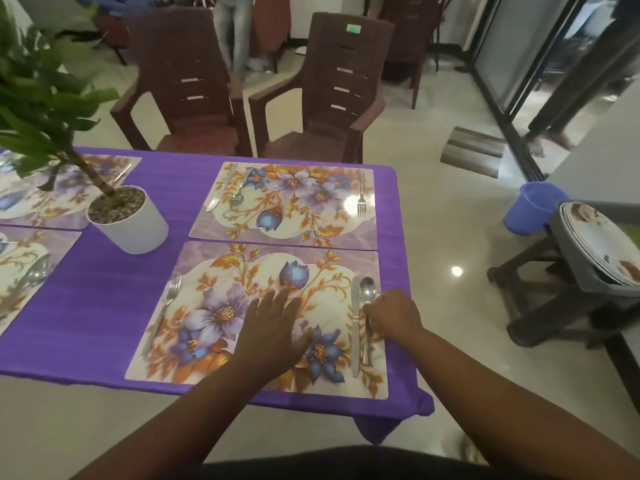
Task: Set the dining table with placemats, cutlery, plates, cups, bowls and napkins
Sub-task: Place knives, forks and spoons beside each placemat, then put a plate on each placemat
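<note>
A floral placemat (221, 271) lies at the near edge of the purple table (104, 306). On it a fork (162, 313) lies at the left, with a knife (355, 327) and a spoon (367, 299) at the right. My left hand (273, 327) rests flat on the middle of the mat, fingers straight. My right hand (393, 315) pinches the spoon's handle. A second placemat (284, 209) beyond carries a knife (220, 192), a spoon (239, 194) and a fork (361, 195).
A potted plant in a white pot (131, 223) stands left of the mats. More placemats with cutlery lie at the far left. Two brown chairs (311, 98) face the table. Stacked plates (602, 240) sit on a stand at the right, beside a blue bucket (533, 206).
</note>
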